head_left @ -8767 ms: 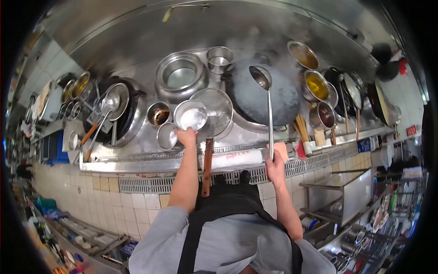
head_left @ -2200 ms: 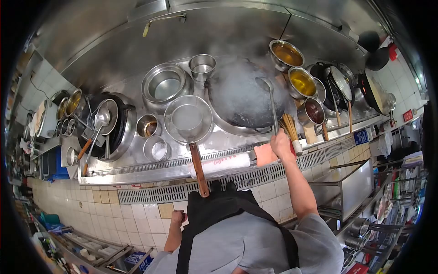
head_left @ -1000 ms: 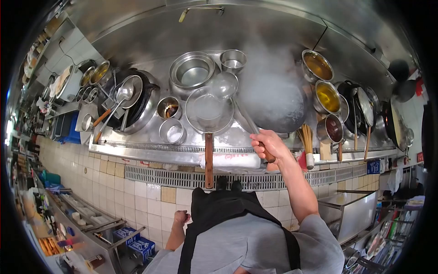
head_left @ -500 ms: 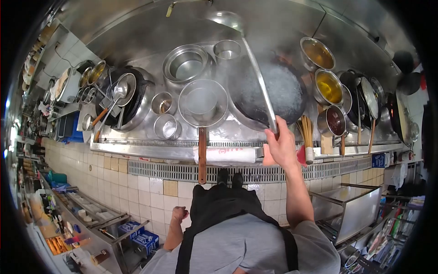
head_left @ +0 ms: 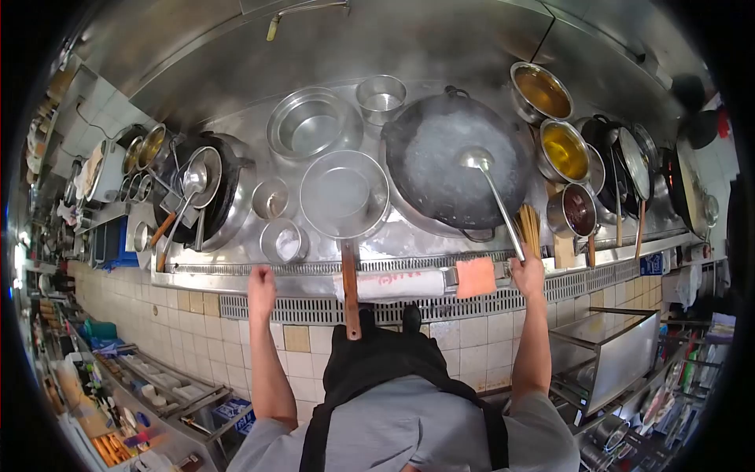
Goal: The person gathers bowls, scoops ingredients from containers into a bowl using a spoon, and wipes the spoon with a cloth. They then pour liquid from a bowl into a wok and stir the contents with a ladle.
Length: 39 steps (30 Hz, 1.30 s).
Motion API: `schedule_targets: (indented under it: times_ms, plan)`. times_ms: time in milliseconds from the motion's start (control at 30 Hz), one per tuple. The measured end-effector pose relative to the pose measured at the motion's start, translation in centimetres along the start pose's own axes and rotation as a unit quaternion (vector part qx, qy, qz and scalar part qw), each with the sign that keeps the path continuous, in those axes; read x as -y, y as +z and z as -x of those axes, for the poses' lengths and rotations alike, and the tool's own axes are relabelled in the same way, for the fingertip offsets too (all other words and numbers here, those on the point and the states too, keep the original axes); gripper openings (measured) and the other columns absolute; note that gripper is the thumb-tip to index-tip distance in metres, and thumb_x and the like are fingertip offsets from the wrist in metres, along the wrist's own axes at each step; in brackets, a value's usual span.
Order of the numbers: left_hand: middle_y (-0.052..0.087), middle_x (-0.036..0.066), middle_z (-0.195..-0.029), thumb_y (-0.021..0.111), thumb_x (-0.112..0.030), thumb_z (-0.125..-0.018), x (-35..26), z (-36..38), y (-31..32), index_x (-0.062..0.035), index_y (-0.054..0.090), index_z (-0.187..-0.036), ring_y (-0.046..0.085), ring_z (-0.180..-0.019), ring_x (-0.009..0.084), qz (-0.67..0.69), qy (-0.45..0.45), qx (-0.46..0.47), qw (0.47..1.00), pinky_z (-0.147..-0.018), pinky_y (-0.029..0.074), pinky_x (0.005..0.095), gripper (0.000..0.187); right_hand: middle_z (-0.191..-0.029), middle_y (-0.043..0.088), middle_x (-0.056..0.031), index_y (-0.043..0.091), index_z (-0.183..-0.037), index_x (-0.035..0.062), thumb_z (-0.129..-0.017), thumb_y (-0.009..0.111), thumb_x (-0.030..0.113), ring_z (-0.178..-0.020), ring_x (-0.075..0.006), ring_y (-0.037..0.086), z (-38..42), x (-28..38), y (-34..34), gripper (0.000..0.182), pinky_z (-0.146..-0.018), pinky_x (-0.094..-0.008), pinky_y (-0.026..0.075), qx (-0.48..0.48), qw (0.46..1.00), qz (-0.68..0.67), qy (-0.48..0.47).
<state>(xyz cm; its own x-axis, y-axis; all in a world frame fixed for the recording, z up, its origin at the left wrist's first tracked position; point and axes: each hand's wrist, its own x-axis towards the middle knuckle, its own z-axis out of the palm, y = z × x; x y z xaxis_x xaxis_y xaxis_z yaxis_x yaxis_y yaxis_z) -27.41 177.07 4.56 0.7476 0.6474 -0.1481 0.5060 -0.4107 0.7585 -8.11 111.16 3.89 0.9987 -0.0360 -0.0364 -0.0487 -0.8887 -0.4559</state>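
Observation:
My right hand (head_left: pixel 527 275) is closed round the end of a long-handled metal ladle (head_left: pixel 501 206). The ladle's bowl is over the large black wok (head_left: pixel 417 193), which holds pale, steaming liquid (head_left: pixel 448 141). Close beside this hand stands a bamboo brush (head_left: pixel 529 224). My left hand (head_left: pixel 262 285) is a loose fist at the counter's front edge, with nothing showing in it. Just beyond it stands a small metal cup (head_left: pixel 285 241). Between my hands, a round strainer (head_left: pixel 344 161) with a wooden handle (head_left: pixel 351 303) juts out over the counter edge.
Metal bowls of yellow liquid (head_left: pixel 565 153) and a pot of dark red sauce (head_left: pixel 574 211) stand to the right. Another wok (head_left: pixel 232 204) with ladles is at left. A folded white towel (head_left: pixel 405 284) and an orange cloth (head_left: pixel 476 277) lie along the front rail.
The ladle has swung down from high at the back to over the wok, as my right hand drew back and right. My left hand has risen from beside my body to the counter edge.

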Motion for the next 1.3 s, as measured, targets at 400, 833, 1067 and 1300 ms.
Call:
schedule_targets:
  times_ms: [400,833,1067,1300]
  plan:
    - [0.069,0.013,-0.089,0.055,-0.018,-0.098,-3.7,-27.3,16.8,-0.0008,0.065,-0.108,0.066,-0.078,0.0231,0.055,0.006,0.218,0.974,-0.071,0.053,0.0370,0.022,-0.094,0.070,-0.0114,0.066,-0.104,0.0013,-0.094,0.069,0.010,-0.084,-0.0209,0.069,-0.7,29.3,23.8,0.014,-0.069,-0.0331,0.055,0.114,0.878,-0.462,0.051]
    - [0.062,0.003,-0.089,0.054,-0.009,-0.099,-7.0,-27.9,16.2,-0.0034,0.063,-0.104,0.058,-0.078,0.0129,0.111,-0.020,0.339,0.934,-0.065,0.049,0.0308,0.012,-0.095,0.065,-0.0091,0.064,-0.109,-0.0020,-0.095,0.066,0.013,-0.074,-0.0158,0.063,-5.2,35.8,28.0,0.021,-0.067,-0.0322,0.058,0.077,0.740,-0.594,0.306]
    - [0.065,0.004,-0.089,0.056,-0.008,-0.093,-13.8,-20.2,10.5,0.0009,0.065,-0.105,0.059,-0.077,0.0133,0.011,0.097,0.305,0.947,-0.066,0.048,0.0310,0.017,-0.088,0.066,-0.0068,0.065,-0.105,-0.0002,-0.094,0.068,0.015,-0.072,-0.0141,0.063,-0.9,33.4,24.5,0.019,-0.064,-0.0298,0.055,0.054,0.714,-0.649,0.258]
    - [0.065,0.003,-0.089,0.056,-0.009,-0.091,-20.6,-6.7,8.4,-0.0030,0.066,-0.101,0.062,-0.082,0.0139,0.073,0.110,0.397,0.908,-0.070,0.054,0.0305,0.015,-0.082,0.065,-0.0047,0.067,-0.105,0.0011,-0.092,0.069,0.015,-0.069,-0.0139,0.064,9.2,26.1,15.6,0.018,-0.062,-0.0302,0.056,0.026,0.699,-0.673,0.242]
